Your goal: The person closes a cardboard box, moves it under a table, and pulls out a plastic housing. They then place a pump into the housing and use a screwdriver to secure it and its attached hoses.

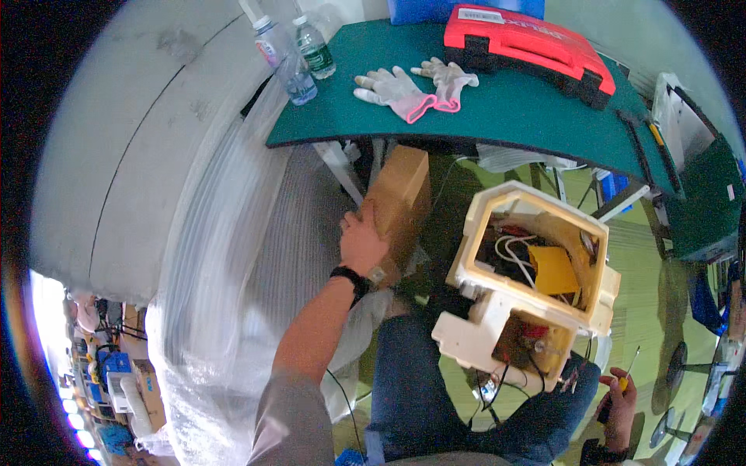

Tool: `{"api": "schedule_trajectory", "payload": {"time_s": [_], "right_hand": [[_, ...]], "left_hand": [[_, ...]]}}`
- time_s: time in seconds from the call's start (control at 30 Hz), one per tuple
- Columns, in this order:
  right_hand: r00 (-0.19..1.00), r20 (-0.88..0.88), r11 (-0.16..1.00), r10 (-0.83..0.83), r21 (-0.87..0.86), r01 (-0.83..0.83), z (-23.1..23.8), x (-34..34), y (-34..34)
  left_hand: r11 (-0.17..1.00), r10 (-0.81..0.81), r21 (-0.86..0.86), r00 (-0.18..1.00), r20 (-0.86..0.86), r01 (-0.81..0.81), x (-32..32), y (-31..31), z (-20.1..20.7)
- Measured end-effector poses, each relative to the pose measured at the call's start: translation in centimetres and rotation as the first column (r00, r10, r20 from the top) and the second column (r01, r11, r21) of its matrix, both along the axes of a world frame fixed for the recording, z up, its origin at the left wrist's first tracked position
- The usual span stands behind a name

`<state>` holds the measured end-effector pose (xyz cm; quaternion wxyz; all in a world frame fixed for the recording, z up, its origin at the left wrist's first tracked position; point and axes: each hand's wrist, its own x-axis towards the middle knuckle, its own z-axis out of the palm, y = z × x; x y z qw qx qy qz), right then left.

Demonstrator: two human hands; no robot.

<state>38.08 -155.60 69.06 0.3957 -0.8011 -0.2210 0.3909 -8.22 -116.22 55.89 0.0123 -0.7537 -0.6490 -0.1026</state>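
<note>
My left hand [364, 242], with a black band at the wrist, lies against a long brown cardboard box [400, 186] just under the table's front edge. Its fingers are spread on the box's surface rather than wrapped round it. Low at the right, my right hand [619, 404] is closed on a screwdriver [624, 383] with a yellow handle, its thin shaft pointing up. Between my hands, a cream plastic housing [458, 268] rests by my legs with its openings facing up. Inside are white cables, a yellow piece [553, 269] and red parts; dark wires hang from its lower part.
A green table [513, 128] spans the far side, bearing two plastic bottles [295, 70], white gloves [396, 89] with pink cuffs and a red-and-black tool case [528, 50]. Clear plastic wrap [225, 311] stands at my left. Round dark stand bases [678, 371] are at the right.
</note>
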Motion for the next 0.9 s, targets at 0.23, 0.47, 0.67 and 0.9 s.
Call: {"api": "schedule_trajectory", "payload": {"time_s": [0.23, 0.47, 0.67, 0.9], "right_hand": [[0.97, 0.244, 0.998, -0.015, -0.055, 0.029, -10.6, 4.4, 8.5], [0.981, 0.165, 0.978, -0.101, -0.164, 0.128, -8.9, -1.0, 18.8], [0.98, 0.172, 0.972, -0.106, -0.191, 0.138, -12.1, -0.9, 22.9], [0.975, 0.169, 0.972, -0.141, -0.165, 0.169, -13.9, -1.6, 24.6]], "left_hand": [[0.976, 0.174, -0.123, 0.984, -0.04, -0.178, 2.2, 23.7, -14.7], [0.931, 0.317, -0.201, 0.948, 0.026, -0.306, 2.8, 33.3, -25.0], [0.962, 0.203, 0.191, 0.979, -0.035, -0.193, 1.6, 40.4, -29.3], [0.955, 0.292, -0.085, 0.949, 0.118, -0.284, 4.3, 40.5, -28.9]]}}
